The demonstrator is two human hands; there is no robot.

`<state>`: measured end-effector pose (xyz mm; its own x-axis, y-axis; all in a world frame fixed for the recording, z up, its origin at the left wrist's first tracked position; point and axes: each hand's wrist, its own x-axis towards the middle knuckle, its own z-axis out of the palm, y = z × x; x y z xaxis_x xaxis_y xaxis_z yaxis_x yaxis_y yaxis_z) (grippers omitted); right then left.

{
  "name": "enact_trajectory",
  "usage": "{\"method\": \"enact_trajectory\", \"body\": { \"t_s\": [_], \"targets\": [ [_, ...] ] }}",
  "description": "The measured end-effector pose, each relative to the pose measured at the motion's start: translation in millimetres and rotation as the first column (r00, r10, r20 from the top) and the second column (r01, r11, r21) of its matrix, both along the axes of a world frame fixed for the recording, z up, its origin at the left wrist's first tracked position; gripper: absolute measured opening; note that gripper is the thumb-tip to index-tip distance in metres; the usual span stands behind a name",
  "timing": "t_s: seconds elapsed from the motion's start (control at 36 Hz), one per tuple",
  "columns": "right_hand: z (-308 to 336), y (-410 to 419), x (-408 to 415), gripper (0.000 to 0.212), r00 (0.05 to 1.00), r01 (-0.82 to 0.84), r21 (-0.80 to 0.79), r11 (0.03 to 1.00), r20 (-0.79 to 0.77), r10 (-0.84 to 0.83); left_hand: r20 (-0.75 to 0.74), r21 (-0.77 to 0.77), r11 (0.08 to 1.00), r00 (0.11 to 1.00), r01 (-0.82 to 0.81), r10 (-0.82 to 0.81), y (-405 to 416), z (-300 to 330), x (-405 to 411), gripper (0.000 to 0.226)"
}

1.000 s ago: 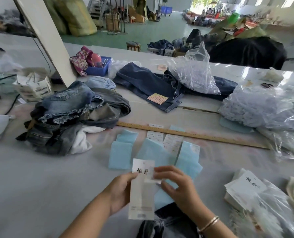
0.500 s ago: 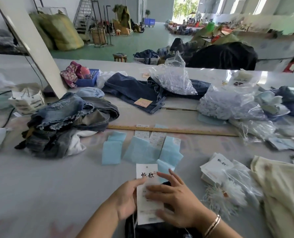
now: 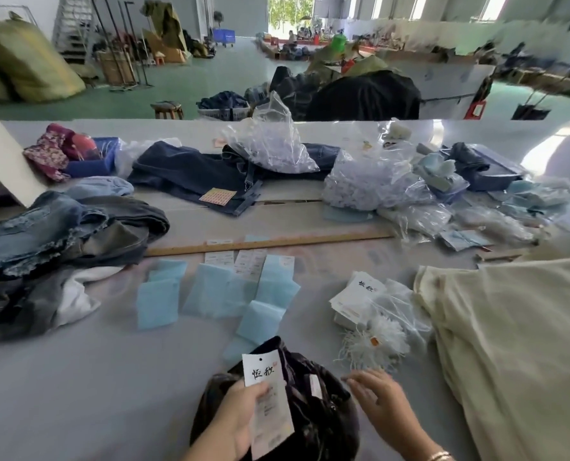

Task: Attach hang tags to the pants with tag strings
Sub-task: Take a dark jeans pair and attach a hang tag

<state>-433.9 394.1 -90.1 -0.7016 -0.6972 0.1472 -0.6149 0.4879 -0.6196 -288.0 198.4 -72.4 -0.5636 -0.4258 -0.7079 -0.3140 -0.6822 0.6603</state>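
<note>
My left hand [image 3: 235, 417] holds a long white hang tag [image 3: 267, 399] with black characters, thumb across its middle, above dark bunched pants [image 3: 313, 410] at the table's near edge. My right hand [image 3: 381, 399] lies to the right of the pants with fingers stretched out, fingertips pointing left, holding nothing. Just beyond it sits a fluffy white bundle of tag strings [image 3: 372, 342]. A stack of white hang tags [image 3: 355, 299] lies behind the strings, partly in clear plastic.
Light blue tags [image 3: 217, 289] are spread mid-table in front of a wooden ruler [image 3: 270, 242]. A heap of denim [image 3: 60, 241] fills the left, cream fabric [image 3: 516, 344] the right. Dark jeans [image 3: 194, 174] and plastic bags [image 3: 370, 184] lie farther back.
My right hand has let go of the hang tag and moved right toward the strings. The left hand keeps the tag. The head camera turned right, showing the cream fabric.
</note>
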Motion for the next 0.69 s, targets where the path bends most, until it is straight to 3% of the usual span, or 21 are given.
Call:
{"method": "enact_trajectory", "body": {
  "t_s": [0.08,0.19,0.33,0.5,0.58,0.69],
  "targets": [
    [-10.2,5.0,-44.6,0.014,0.978,0.209,0.052,0.977,0.0,-0.209,0.025,-0.054,0.999,1.0,0.011,-0.009,3.4,1.1,-8.0,0.019],
    [-13.7,14.0,-97.7,0.022,0.943,0.333,0.187,0.924,-0.047,-0.33,0.03,-0.114,0.993,0.999,0.044,-0.041,3.4,2.2,-20.7,0.017],
    [-23.4,15.8,-129.6,0.025,0.95,0.311,0.405,0.86,-0.158,-0.269,0.019,-0.138,0.986,0.996,0.091,-0.089,7.7,2.1,-31.9,0.018],
    [-28.4,9.4,-129.8,0.017,0.926,0.33,0.396,0.857,-0.315,-0.21,0.049,-0.198,0.969,0.988,0.15,-0.143,16.0,0.0,-48.0,0.017],
    [-30.0,11.0,-131.3,0.013,0.931,0.34,0.331,0.88,-0.252,-0.265,0.074,-0.292,0.935,0.98,0.199,-0.185,17.9,-1.1,-59.6,0.02],
    [-28.9,15.9,-141.1,0.009,0.946,0.312,0.256,0.915,0.006,-0.324,0.151,-0.482,0.826,0.956,0.292,-0.25,19.6,-2.2,-77.6,0.033]
  ]
}}
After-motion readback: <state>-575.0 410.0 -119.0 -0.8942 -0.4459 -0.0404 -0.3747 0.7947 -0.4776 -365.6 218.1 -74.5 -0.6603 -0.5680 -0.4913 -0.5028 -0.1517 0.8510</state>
